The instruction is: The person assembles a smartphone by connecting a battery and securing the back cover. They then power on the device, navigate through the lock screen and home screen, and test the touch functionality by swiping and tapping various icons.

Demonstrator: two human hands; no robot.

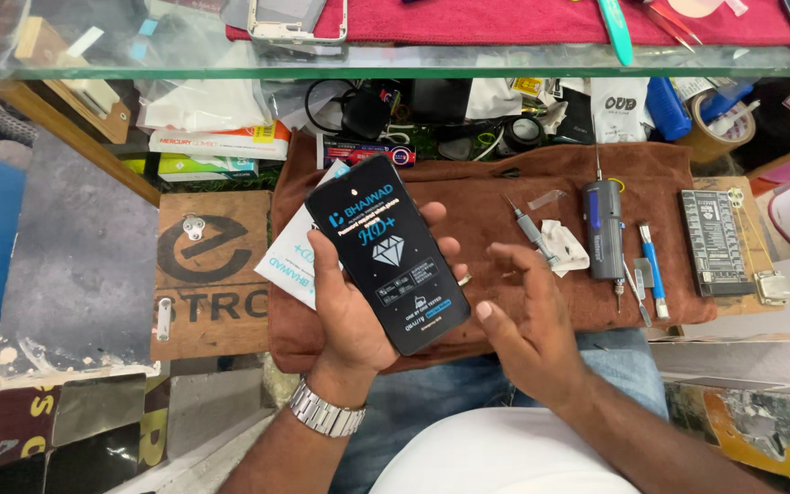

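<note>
Left hand: the left hand (pixel 351 311) is seen at centre frame, wrapped around a black phone (pixel 386 254), thumb on its left edge and fingertips curled over its right edge; a metal wristwatch (pixel 325 411) is worn below it.
Phone: held tilted, screen up, its face covered by a printed protective film; it is raised above the brown cloth (pixel 468 192).
Right hand: the right hand (pixel 528 320) is held open and empty just right of the phone, fingers loosely spread, not touching it.
Containers: no tray or box with visible contents can be made out; a white packet (pixel 287 261) lies partly hidden under the phone.
Surface: the brown cloth is spread over the bench; on its right part lie a grey electric screwdriver (pixel 603 229), a blue-handled tool (pixel 653 270), a crumpled white wipe (pixel 567 247) and a dark circuit board (pixel 713 242).
Left of cloth: a wooden board (pixel 212 274) with dark lettering is seen.
Upper frame: a glass shelf (pixel 395 59) carries a red cloth (pixel 505 20).
Edges: the cloth's front edge hangs over the person's lap; bare cloth is left between the right hand and the tools.
</note>
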